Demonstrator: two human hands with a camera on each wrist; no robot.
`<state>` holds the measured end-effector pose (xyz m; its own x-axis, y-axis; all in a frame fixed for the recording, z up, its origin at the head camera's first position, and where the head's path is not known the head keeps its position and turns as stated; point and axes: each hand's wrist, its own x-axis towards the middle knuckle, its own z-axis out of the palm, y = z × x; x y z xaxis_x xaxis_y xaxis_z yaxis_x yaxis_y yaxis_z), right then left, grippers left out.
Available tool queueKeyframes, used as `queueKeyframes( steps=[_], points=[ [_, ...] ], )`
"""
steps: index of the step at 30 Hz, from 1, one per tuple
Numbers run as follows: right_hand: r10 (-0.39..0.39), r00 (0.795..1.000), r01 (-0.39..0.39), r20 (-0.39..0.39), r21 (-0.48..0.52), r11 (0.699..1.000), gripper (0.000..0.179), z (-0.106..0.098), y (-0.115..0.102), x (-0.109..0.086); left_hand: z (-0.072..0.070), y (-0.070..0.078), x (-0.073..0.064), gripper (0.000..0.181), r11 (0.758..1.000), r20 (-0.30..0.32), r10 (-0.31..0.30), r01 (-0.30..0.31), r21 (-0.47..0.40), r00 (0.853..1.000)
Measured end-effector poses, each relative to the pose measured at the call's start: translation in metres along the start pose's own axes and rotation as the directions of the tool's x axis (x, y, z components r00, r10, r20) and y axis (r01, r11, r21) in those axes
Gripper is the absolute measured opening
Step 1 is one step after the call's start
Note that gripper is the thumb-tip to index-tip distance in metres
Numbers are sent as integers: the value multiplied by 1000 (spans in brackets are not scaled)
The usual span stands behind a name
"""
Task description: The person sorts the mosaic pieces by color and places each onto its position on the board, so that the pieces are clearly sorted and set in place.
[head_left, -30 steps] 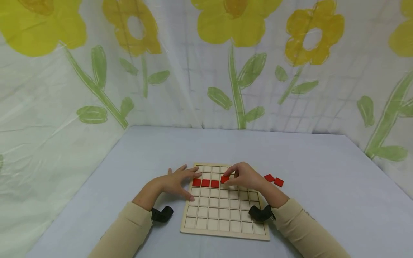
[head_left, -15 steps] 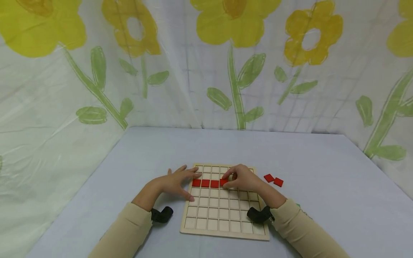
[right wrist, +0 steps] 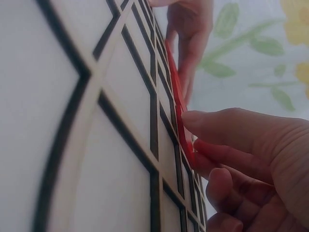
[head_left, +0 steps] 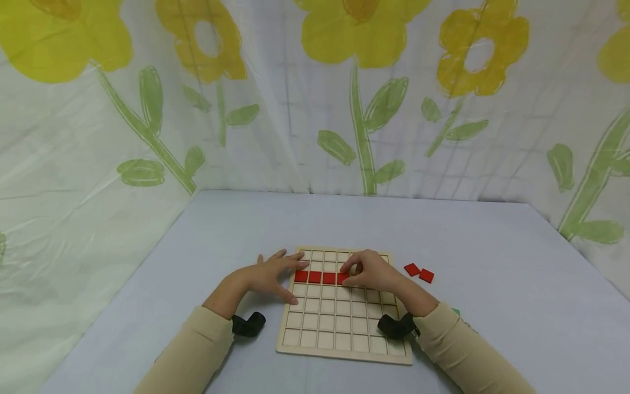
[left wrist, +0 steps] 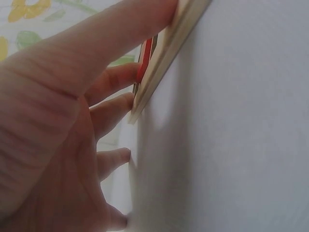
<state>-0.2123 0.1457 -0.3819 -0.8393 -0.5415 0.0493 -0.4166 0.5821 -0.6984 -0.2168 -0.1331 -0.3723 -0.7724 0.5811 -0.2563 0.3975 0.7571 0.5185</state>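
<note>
On the grid board (head_left: 344, 358) in the head view, I have the right hand (head_left: 371, 270) pinching the fourth red tile (head_left: 343, 279) between thumb and finger, at the end of a row of three red tiles (head_left: 315, 277). The left hand (head_left: 268, 275) is spread, gripping nothing, its fingertips and thumb at the board's left edge. Two loose tiles (head_left: 419, 272) lie right of the board.

In the left wrist view, thumb and fingers rest along the frame; I'd leave that light pressure on so the board can't slide.

In the right wrist view, the tile sits against the lattice, but I cannot tell whether it is fully seated. I'd square its edges to the cell, press flat, then release without dragging its neighbour.
</note>
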Motion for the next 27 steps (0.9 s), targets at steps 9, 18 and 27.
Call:
queueKeyframes(
  steps=[9,18,27],
  points=[
    [-21,1000,21,4,-11,1000,19,-2,3,-1,-1,1,1,80,1000,8,7,-7,-13,1000],
    [-7,1000,6,-24,-40,999,24,-33,5,-12,-2,1,1,81,1000,-3,7,-7,0,1000],
    [89,993,-95,-79,-82,992,33,-68,14,-32,1,1,-2,81,1000,-4,-6,6,0,1000]
  ],
)
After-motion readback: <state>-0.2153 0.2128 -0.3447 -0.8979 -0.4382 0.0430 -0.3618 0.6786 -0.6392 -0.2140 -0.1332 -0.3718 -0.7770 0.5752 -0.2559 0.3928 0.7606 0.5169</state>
